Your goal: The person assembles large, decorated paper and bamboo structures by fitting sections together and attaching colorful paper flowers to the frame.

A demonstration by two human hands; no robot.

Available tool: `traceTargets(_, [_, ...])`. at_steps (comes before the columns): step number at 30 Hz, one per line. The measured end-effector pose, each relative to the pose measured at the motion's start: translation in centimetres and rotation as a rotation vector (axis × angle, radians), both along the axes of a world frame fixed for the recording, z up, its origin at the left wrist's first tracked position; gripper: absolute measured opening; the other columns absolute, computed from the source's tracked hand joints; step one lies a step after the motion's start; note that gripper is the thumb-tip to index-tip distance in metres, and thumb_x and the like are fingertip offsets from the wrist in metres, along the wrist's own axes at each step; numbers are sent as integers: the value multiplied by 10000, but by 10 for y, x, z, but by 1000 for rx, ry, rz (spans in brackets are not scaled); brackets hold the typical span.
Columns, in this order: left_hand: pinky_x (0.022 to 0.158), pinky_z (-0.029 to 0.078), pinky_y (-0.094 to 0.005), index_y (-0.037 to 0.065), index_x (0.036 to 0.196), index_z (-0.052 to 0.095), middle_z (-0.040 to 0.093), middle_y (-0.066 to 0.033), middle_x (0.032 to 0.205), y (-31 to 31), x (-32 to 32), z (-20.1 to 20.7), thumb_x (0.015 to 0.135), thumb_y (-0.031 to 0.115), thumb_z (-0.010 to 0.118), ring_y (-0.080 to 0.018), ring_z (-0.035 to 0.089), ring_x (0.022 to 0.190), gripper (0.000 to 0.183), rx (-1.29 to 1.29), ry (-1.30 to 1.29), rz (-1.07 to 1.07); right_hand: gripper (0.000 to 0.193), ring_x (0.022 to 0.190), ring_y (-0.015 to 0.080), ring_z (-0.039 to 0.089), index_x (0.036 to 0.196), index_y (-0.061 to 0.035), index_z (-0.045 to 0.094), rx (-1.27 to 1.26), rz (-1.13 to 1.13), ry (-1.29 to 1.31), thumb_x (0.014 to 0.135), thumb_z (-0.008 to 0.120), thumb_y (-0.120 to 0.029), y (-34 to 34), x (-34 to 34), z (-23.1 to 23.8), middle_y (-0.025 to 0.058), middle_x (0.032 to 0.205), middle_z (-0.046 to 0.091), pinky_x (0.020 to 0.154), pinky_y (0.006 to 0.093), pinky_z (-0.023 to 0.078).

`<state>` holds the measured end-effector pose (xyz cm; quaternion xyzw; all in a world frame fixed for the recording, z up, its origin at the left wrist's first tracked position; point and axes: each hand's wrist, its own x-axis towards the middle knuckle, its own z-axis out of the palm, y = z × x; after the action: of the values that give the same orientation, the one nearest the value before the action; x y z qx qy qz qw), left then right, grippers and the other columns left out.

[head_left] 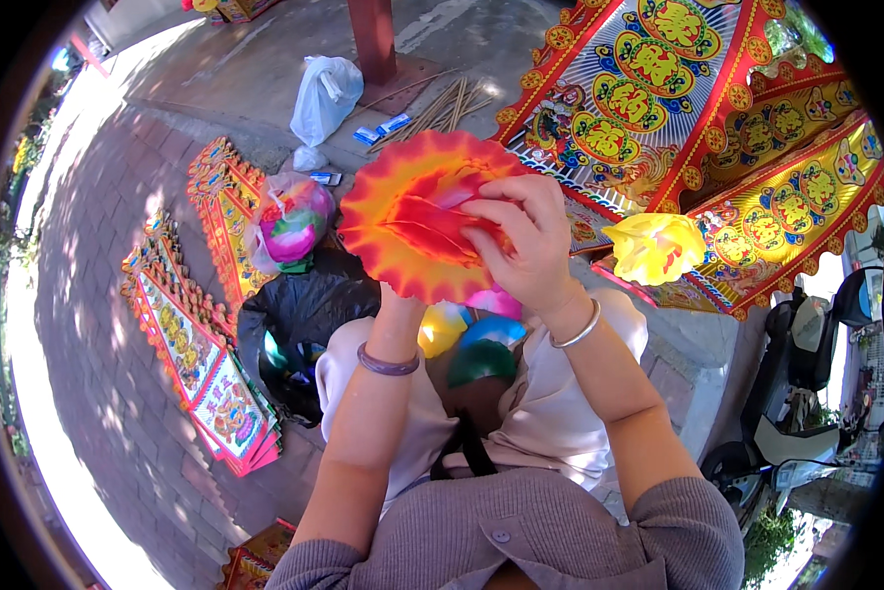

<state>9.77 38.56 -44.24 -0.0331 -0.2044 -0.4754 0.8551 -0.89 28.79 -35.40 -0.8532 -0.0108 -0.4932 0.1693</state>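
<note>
A large red and orange artificial flower (pixel 363 211) with a ruffled rim is held up above my lap. My left hand (pixel 395 299) reaches under it and appears to support it from below; its fingers are hidden by the petals. From the right, my right hand (pixel 530 231) comes over the flower, with thumb and fingertips closed on the inner red petals near the centre. Between my knees lie yellow, blue and green petal pieces, with a yellow one (pixel 442 329) and a green one (pixel 481 364). Pink shows just below the flower's rim.
A black plastic bag (pixel 304 320) and a clear bag of colourful flowers (pixel 292 224) are at my left, beside stacked decorated panels (pixel 230 398). Ahead are a white bag (pixel 326 103), thin sticks (pixel 447 110) and a red post (pixel 371 44). A yellow flower (pixel 655 248) and large ornate panels (pixel 629 88) are at right.
</note>
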Motion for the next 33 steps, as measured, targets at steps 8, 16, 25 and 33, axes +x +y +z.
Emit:
traceTargets(8, [1066, 383, -423, 22, 1400, 317, 404, -168, 1406, 1, -3, 7, 1014, 269, 375, -304, 446, 1263, 462, 41, -40, -56, 302, 902, 288, 530, 843, -89, 665, 34, 19, 131, 563, 774, -55, -8, -4, 2, 56, 898, 550, 772, 392, 440])
traceTargets(16, [1038, 419, -411, 12, 1377, 347, 439, -170, 1375, 6, -1, -8, 994, 199, 450, -299, 474, 1234, 439, 55, -70, -36, 208, 925, 240, 544, 776, -112, 691, -145, -7, 31, 571, 727, -129, -3, -8, -4, 23, 861, 548, 753, 375, 420])
traceTargets(25, [1024, 433, -389, 16, 1367, 363, 456, -153, 1362, 11, -22, -10, 989, 169, 465, -274, 501, 1204, 421, 334, -221, 237, 251, 905, 221, 571, 821, -123, 694, -228, 45, -33, 570, 697, -114, -1, -8, -10, 24, 900, 575, 743, 358, 427])
traceTargets(33, [985, 464, -369, 29, 1357, 384, 491, -135, 1324, 31, -14, 5, 973, 159, 499, -246, 521, 1184, 421, 361, -245, 257, 285, 818, 253, 577, 861, -63, 679, -97, 105, 83, 580, 724, -68, 1, -9, -7, 79, 902, 572, 685, 352, 459])
